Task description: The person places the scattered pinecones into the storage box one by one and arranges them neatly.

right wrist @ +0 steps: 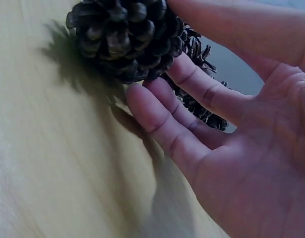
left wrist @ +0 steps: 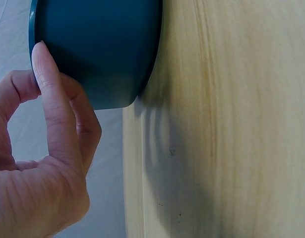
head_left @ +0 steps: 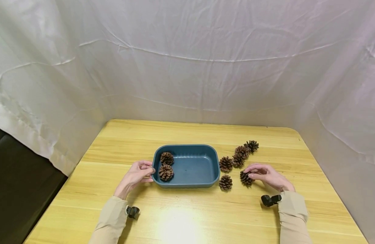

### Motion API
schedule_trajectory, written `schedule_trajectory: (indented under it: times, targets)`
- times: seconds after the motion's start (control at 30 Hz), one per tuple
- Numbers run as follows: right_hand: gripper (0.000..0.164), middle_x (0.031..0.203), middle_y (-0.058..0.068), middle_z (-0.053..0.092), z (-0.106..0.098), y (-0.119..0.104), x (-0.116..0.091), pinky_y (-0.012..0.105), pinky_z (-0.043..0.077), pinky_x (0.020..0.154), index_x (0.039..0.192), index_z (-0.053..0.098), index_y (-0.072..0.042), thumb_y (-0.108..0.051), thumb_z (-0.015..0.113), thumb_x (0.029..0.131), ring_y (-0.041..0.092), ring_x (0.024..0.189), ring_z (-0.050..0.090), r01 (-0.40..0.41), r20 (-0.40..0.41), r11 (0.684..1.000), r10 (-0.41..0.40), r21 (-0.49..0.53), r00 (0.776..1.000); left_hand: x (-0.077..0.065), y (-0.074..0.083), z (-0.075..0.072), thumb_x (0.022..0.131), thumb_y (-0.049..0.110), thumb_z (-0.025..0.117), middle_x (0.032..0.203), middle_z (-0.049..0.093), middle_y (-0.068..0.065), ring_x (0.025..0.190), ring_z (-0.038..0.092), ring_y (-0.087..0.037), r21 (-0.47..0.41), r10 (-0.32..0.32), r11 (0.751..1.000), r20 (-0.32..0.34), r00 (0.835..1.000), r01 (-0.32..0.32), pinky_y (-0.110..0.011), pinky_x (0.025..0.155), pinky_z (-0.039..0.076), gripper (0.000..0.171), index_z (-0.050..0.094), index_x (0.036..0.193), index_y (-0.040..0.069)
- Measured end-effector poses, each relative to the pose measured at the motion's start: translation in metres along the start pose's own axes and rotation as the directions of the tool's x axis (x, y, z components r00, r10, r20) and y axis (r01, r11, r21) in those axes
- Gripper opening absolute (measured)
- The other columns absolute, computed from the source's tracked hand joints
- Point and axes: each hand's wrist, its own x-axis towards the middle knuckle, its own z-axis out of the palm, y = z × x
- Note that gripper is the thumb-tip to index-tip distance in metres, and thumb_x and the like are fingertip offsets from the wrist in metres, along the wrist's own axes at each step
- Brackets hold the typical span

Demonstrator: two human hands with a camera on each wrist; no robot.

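Observation:
My left hand (head_left: 138,176) pinches the left wall of a dark blue rectangular tub (head_left: 187,185), thumb along the wall and fingers on its other side in the left wrist view. Two brown pine cones (head_left: 166,172) sit inside the tub at its left end. Over on the right, my right hand (head_left: 268,176) holds a dark pine cone (right wrist: 127,42) between thumb and fingers. That cone casts a shadow on the wood close below it in the right wrist view.
Between the tub and my right hand lie several loose pine cones (head_left: 225,183), some in a slanting row (head_left: 238,160) toward the back right. All stand on a light wooden table (head_left: 129,142). Pale curtains (head_left: 205,84) hang behind and at both sides.

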Motion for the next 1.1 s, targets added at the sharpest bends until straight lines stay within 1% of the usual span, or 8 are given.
schedule_trajectory:
  times: [0.2, 0.37, 0.5, 0.6, 0.7, 0.87, 0.97, 1.1]
  targets:
    - [0.041, 0.126, -0.001, 0.062, 0.0019, -0.0016, 0.0010, 0.017, 0.053, 0.092, 0.127, 0.058, 0.010, 0.000, 0.068, 0.090, 0.006, 0.106, 0.059, 0.010, 0.009, 0.997, -0.009, -0.076, 1.000, 0.0003, 0.0005, 0.0000, 0.095, 0.000, 0.054, 0.089, 0.062, 0.001, 0.073, 0.062, -0.006, 0.003, 0.003, 1.000, 0.000, 1.000, -0.003, -0.018, 0.064, 0.062, 0.044, 0.038, 0.132, -0.017]
    - [0.049, 0.126, 0.002, 0.059, 0.0014, -0.0012, 0.0013, 0.019, 0.054, 0.087, 0.128, 0.055, 0.011, 0.001, 0.073, 0.084, 0.005, 0.102, 0.058, 0.007, 0.029, 0.997, -0.005, -0.077, 1.000, 0.0002, 0.0011, 0.0004, 0.095, 0.000, 0.055, 0.090, 0.063, 0.000, 0.073, 0.062, -0.007, 0.007, 0.002, 1.000, -0.006, 1.000, -0.002, -0.018, 0.063, 0.062, 0.044, 0.038, 0.131, -0.017]
    - [0.046, 0.135, 0.010, 0.056, 0.0012, -0.0006, 0.0013, 0.016, 0.053, 0.092, 0.124, 0.056, 0.008, 0.000, 0.075, 0.083, -0.001, 0.112, 0.057, -0.003, 0.026, 0.994, 0.005, -0.105, 1.000, 0.0001, 0.0013, 0.0008, 0.095, 0.001, 0.055, 0.090, 0.063, 0.000, 0.073, 0.063, -0.007, 0.009, 0.000, 1.000, -0.008, 1.000, 0.000, -0.018, 0.064, 0.062, 0.044, 0.038, 0.132, -0.016]
    - [0.043, 0.142, 0.017, 0.053, 0.0008, -0.0004, 0.0020, 0.015, 0.049, 0.098, 0.121, 0.056, 0.008, 0.001, 0.075, 0.082, -0.001, 0.119, 0.056, 0.004, 0.031, 0.994, 0.000, -0.114, 1.000, -0.0001, 0.0014, 0.0010, 0.095, 0.001, 0.055, 0.089, 0.063, 0.000, 0.073, 0.062, -0.007, 0.010, 0.000, 1.000, -0.008, 1.000, 0.000, -0.018, 0.064, 0.062, 0.045, 0.037, 0.132, -0.017]
    - [0.044, 0.139, 0.015, 0.057, 0.0005, -0.0009, 0.0028, 0.015, 0.049, 0.098, 0.122, 0.055, 0.008, 0.001, 0.074, 0.083, 0.001, 0.117, 0.058, 0.000, 0.037, 0.995, 0.004, -0.104, 0.999, -0.0002, 0.0015, 0.0010, 0.095, 0.001, 0.055, 0.089, 0.063, 0.001, 0.073, 0.062, -0.006, 0.010, 0.000, 1.000, -0.009, 1.000, 0.000, -0.018, 0.063, 0.062, 0.045, 0.037, 0.132, -0.017]
    - [0.047, 0.134, 0.002, 0.061, 0.0005, -0.0023, 0.0029, 0.016, 0.050, 0.096, 0.124, 0.052, 0.012, 0.002, 0.073, 0.083, 0.003, 0.113, 0.060, -0.007, 0.043, 0.996, 0.011, -0.085, 0.999, -0.0002, 0.0014, 0.0009, 0.096, 0.001, 0.055, 0.088, 0.063, 0.001, 0.072, 0.062, -0.006, 0.008, -0.002, 1.000, -0.010, 1.000, 0.002, -0.017, 0.063, 0.062, 0.044, 0.037, 0.132, -0.016]
    - [0.051, 0.133, 0.005, 0.061, 0.0007, -0.0034, 0.0034, 0.018, 0.051, 0.096, 0.126, 0.049, 0.015, 0.002, 0.073, 0.083, 0.005, 0.112, 0.060, 0.011, 0.055, 0.997, -0.006, -0.081, 0.998, 0.0001, 0.0013, 0.0009, 0.095, 0.001, 0.055, 0.088, 0.062, 0.001, 0.071, 0.061, -0.006, 0.005, -0.004, 1.000, -0.011, 1.000, 0.004, -0.017, 0.063, 0.062, 0.043, 0.038, 0.131, -0.016]
    - [0.061, 0.139, 0.004, 0.057, 0.0003, -0.0045, 0.0036, 0.020, 0.054, 0.093, 0.136, 0.044, 0.014, 0.003, 0.073, 0.083, 0.005, 0.113, 0.060, 0.034, 0.063, 0.995, -0.028, -0.096, 0.998, 0.0002, 0.0012, 0.0010, 0.095, 0.000, 0.055, 0.089, 0.063, 0.000, 0.072, 0.062, -0.006, 0.004, -0.003, 1.000, -0.010, 1.000, 0.003, -0.017, 0.063, 0.062, 0.043, 0.038, 0.131, -0.016]
